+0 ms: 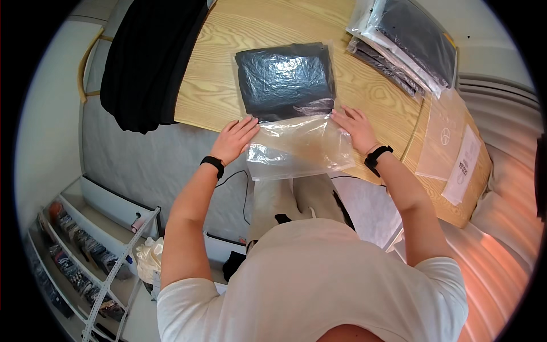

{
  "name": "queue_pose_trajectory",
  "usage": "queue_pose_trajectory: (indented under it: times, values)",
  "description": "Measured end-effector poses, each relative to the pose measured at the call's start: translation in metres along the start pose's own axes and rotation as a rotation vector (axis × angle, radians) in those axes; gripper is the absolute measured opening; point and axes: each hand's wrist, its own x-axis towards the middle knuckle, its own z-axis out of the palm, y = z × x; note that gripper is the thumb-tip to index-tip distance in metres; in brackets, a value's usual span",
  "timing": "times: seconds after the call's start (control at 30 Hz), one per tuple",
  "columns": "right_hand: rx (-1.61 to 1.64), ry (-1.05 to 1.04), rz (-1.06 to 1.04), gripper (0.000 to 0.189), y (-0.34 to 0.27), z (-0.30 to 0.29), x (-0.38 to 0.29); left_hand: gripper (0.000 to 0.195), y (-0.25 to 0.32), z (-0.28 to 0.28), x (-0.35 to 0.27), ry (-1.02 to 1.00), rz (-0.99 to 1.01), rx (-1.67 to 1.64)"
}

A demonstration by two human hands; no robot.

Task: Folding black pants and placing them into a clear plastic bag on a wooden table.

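A folded dark garment (284,79) lies inside a clear plastic bag (299,147) on the wooden table. The unfilled part of the bag reaches over the table's near edge towards my body. My left hand (236,137) rests on the bag's left side, by the garment's lower left corner, with its fingers flat and slightly spread. On the opposite side, my right hand (355,128) touches the bag near the garment's lower right corner, fingers stretched and a little apart. Neither hand is closed around the plastic.
Bagged garments (416,40) are stacked at the table's back right. A frosted bag (442,132) and a printed white packet (462,164) lie at the right. Black cloth (149,64) drapes over the left edge. Metal shelving (104,282) stands lower left; a padded sofa (504,179) is right.
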Motion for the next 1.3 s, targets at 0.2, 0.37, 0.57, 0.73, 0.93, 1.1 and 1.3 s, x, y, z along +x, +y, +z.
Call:
queue_pose_trajectory:
  times: [0.2,0.37,0.57,0.73,0.93,1.1,1.3]
  values:
    - [0.509,0.064,0.3,0.024,0.006,0.011,0.006,0.035,-0.009,0.016,0.002,0.114,-0.172,-0.332]
    - [0.738,0.167,0.618,0.019,0.017,0.015,0.012,0.023,-0.004,0.012,0.009,0.209,-0.664,-0.951]
    - [1.005,0.323,0.73,0.033,-0.015,0.014,0.043,0.034,-0.017,0.039,0.002,0.363,-0.861,-1.08]
    - [0.846,0.471,0.804,0.031,-0.016,0.025,0.043,0.044,0.002,0.036,0.03,0.483,-1.105,-1.169]
    - [0.71,0.457,0.878,0.032,-0.011,0.031,0.049,0.039,-0.005,0.042,0.033,0.348,-1.227,-0.781]
    - [0.699,0.552,0.794,0.032,-0.021,0.012,0.063,0.031,-0.008,0.045,0.025,0.54,-1.037,-0.844]
    - [1.076,0.559,0.788,0.024,-0.013,0.006,0.085,0.033,-0.007,0.012,0.043,0.647,-1.118,-1.329]
